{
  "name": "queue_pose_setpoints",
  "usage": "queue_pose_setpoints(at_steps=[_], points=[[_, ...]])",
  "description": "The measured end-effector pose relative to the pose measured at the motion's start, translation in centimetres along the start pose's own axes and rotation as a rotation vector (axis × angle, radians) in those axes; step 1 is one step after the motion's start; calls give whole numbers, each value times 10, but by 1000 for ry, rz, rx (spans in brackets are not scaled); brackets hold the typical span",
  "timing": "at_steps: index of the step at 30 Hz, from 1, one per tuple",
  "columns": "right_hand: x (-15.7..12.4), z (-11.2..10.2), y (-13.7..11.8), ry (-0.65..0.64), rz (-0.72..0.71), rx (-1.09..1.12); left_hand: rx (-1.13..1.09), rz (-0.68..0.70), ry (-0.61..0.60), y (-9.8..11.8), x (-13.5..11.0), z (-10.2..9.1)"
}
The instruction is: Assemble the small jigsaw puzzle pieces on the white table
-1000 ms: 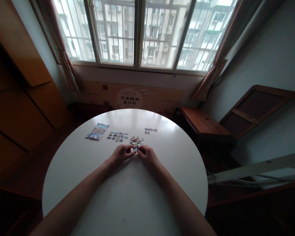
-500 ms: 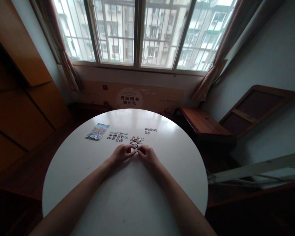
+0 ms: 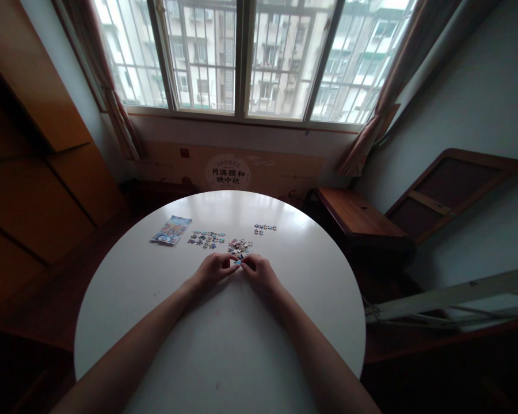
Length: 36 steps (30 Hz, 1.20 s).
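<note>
Between my two hands is a small light-blue jigsaw puzzle piece [image 3: 237,263], pinched from both sides. My left hand [image 3: 216,267] has its thumb and forefinger closed on the piece's left side. My right hand [image 3: 259,270] grips the right side with its fingertips. Just beyond them lies a heap of loose puzzle pieces [image 3: 240,246]. Left of the heap, several pieces [image 3: 206,238] are spread out in rough rows. A short strip of pieces [image 3: 265,228] sits farther back on the right. Fingers partly hide the held piece.
The round white table [image 3: 224,345] carries everything. A colourful picture sheet or packet [image 3: 172,230] lies at its left rear. Beyond the right edge stands a wooden bench [image 3: 358,213]; a barred window [image 3: 242,57] and a printed cardboard panel [image 3: 276,167] are behind.
</note>
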State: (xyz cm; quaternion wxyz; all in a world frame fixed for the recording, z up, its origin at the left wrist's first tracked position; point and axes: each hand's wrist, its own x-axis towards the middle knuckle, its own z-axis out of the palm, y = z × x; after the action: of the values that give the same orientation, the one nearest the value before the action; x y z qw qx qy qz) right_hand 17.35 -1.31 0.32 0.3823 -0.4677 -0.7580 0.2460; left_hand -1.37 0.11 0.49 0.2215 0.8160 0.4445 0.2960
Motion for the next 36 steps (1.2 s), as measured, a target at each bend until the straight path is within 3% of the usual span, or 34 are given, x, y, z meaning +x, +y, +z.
queue_pose_setpoints(at_steps=[13, 24, 36], points=[[3, 6, 9, 134, 25, 96, -135, -2, 94, -1, 1, 1], [3, 7, 11, 86, -6, 71, -128, 36, 106, -13, 3, 7], [2, 2, 3, 59, 13, 45, -114, 27, 82, -11, 3, 5]])
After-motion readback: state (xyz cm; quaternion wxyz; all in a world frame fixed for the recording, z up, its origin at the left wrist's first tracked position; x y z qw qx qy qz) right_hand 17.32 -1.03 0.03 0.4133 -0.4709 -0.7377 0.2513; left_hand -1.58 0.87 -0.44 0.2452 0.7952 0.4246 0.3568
